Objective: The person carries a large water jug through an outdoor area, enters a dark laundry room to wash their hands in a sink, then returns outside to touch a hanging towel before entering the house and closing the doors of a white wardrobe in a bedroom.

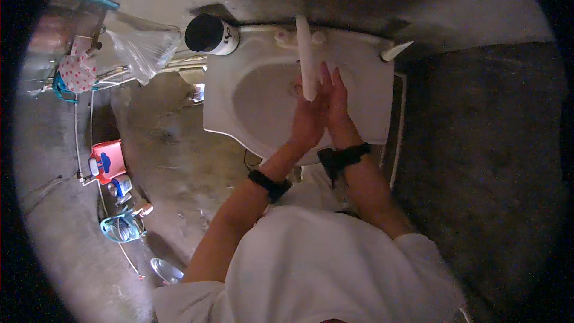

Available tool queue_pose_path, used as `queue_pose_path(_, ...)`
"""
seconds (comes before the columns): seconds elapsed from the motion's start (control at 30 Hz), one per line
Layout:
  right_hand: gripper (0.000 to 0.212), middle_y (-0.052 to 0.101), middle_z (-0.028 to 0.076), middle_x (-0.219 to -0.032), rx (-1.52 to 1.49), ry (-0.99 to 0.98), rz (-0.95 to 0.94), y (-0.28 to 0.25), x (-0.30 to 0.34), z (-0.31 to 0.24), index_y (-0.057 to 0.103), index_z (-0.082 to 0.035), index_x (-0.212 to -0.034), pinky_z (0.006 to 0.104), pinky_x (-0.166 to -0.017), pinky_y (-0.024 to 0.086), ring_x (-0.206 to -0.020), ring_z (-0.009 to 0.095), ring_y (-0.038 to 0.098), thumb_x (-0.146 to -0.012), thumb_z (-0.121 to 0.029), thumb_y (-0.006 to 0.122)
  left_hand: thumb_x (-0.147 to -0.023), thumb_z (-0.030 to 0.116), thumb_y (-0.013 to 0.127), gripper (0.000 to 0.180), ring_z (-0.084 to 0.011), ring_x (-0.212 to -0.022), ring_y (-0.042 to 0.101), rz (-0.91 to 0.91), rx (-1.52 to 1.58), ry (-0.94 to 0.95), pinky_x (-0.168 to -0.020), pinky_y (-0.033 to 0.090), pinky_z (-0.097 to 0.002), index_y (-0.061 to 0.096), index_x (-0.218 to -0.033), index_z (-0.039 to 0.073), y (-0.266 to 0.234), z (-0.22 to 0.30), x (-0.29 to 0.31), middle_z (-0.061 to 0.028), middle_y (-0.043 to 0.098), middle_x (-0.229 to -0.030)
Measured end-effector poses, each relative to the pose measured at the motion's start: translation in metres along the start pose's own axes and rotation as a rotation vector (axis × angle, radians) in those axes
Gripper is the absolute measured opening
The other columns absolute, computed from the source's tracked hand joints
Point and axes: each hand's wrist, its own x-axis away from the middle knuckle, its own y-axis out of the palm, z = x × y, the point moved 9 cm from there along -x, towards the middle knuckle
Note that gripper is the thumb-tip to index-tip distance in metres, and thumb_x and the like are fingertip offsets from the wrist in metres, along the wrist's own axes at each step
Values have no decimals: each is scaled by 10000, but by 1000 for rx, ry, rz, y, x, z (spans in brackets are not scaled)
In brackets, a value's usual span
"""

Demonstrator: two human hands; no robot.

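Both of my hands are together over a white washbasin (218, 98), beneath a long white tap spout (306, 54). My left hand (308, 122) lies against my right, and the spout hides part of its fingers. My right hand (336, 98) has its fingers stretched out toward the tap base, palm facing the left hand. Neither hand shows an object in it. Whether water is running cannot be made out. A dark band (270, 186) circles my left wrist, and another dark band (345, 157) is on my right wrist.
A black-lidded white tub (210, 34) stands on the basin's back left corner, a white pointed tube (396, 51) on its back right. At left hang a clear plastic bag (143, 51) and a dotted bag (78, 73). Below are a red pack (109, 164), blue basket (122, 227) and metal bowl (166, 270).
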Motion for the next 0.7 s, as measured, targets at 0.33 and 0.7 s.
queue_pose_path(0.33, 446, 567, 112, -1092, 139, 110, -125, -9, -6, 40, 469, -97, -1199, 400, -923, 429, -1039, 266, 530, -941, -447, 367, -847, 247, 532, 535, -426, -1220, 334, -35, -270, -4, -1017, 255, -500, 386, -1285, -24, -25, -29, -20, -283, 356, -1309)
queue_pose_path(0.7, 457, 593, 78, -1112, -80, 249, -76, 0, 5, 72, 494, -75, -1209, 368, -822, 489, -938, 225, 585, -922, -425, 427, -789, 250, 578, 583, -450, -1237, 319, -37, -407, 18, -1004, 226, -572, 397, -1284, 1, -33, -34, -32, -261, 369, -1327)
